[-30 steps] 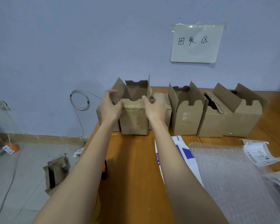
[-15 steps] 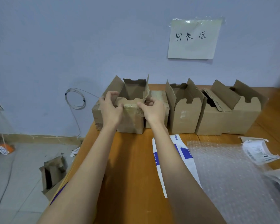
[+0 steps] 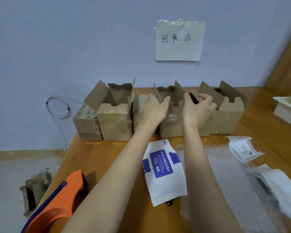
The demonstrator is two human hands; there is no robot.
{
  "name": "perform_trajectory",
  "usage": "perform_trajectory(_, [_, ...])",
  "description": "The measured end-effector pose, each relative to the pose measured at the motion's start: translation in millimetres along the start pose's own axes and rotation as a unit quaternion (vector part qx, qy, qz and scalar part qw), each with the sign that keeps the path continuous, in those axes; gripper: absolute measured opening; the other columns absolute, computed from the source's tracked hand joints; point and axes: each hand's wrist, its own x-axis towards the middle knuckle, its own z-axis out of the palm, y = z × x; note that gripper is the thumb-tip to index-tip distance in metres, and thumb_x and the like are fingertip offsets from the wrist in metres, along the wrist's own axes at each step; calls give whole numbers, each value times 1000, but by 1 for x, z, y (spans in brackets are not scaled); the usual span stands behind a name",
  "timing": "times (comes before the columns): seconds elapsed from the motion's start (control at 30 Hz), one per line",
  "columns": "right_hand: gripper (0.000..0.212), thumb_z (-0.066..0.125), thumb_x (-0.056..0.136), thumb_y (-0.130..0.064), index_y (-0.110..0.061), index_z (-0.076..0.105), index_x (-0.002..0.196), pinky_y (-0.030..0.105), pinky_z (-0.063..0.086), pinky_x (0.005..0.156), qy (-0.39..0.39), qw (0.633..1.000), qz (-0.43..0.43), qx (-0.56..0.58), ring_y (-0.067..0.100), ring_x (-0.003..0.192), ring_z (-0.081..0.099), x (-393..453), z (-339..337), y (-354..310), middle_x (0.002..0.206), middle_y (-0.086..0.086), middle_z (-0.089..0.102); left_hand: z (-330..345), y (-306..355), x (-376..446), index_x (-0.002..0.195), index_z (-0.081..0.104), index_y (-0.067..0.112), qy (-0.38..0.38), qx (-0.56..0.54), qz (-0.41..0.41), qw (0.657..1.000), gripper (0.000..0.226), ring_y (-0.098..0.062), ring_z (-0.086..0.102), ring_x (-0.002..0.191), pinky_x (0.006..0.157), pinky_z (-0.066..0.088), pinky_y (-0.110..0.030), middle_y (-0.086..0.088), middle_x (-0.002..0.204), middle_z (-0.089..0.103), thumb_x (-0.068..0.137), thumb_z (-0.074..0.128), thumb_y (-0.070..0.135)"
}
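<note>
A wooden table is seen set against a blue wall, and much of its near right side is covered by a sheet of bubble wrap. Along the far edge open cardboard boxes are lined up in a row. The middle box is stood upright there with its flaps raised, between the left box and the right box. A white and blue wipes packet is laid flat in front of it, partly under the edge of the bubble wrap. An orange tape dispenser is seen at the near left corner. The left hand is held released, fingers straight and thumb spread, against the middle box's left flap. The right hand is placed at the box's right flap with fingers curled; through the blur it cannot be told whether the flap is pinched. A curled label sheet is left near the right edge
</note>
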Motion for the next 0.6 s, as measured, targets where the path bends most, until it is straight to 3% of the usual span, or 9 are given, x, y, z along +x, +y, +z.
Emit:
perform_trajectory(0.07, [44,66,86,-41,-18,52,121,26,38,69,-34,998,15,-51,18,97,55,4,2,9,127,2,44,13,-2,9,143,34,4,5,35,-39,999,69,-30,44,130,104,39,-46,-11,140,47,93,46,50])
perform_trajectory(0.17, [40,64,87,-43,-20,54,118,27,33,69,-62,994,8,-85,15,85,49,5,4,19,127,2,44,21,-2,14,130,47,5,56,122,-37,990,57,-30,51,119,94,44,-42,-8,125,57,95,42,49])
perform_trajectory(0.27, [36,62,88,-43,-22,54,116,27,33,70,-65,993,-6,-95,10,79,44,5,4,25,126,1,45,22,-3,14,99,58,8,64,85,-14,994,42,-25,58,99,80,44,-36,-4,100,62,98,41,46])
perform_trajectory(0.4, [40,61,89,-41,-19,52,122,25,32,67,-62,994,-10,-91,6,73,41,7,3,25,127,2,47,22,-5,14,89,63,6,100,62,9,993,40,-22,58,85,66,38,-30,-6,85,61,101,42,37])
perform_trajectory(0.5, [49,64,87,-42,-16,46,125,22,31,59,-43,996,-11,-82,12,79,47,6,0,23,128,4,45,20,-5,12,72,59,8,133,62,28,989,38,-24,60,74,60,39,-28,-6,72,58,101,41,24])
perform_trajectory(0.6, [45,62,87,-48,-14,47,112,17,25,52,-30,997,-4,-78,10,70,42,2,-4,20,117,3,47,18,-2,7,56,47,14,157,40,47,986,45,-25,59,66,54,43,-29,-4,59,51,101,41,20])
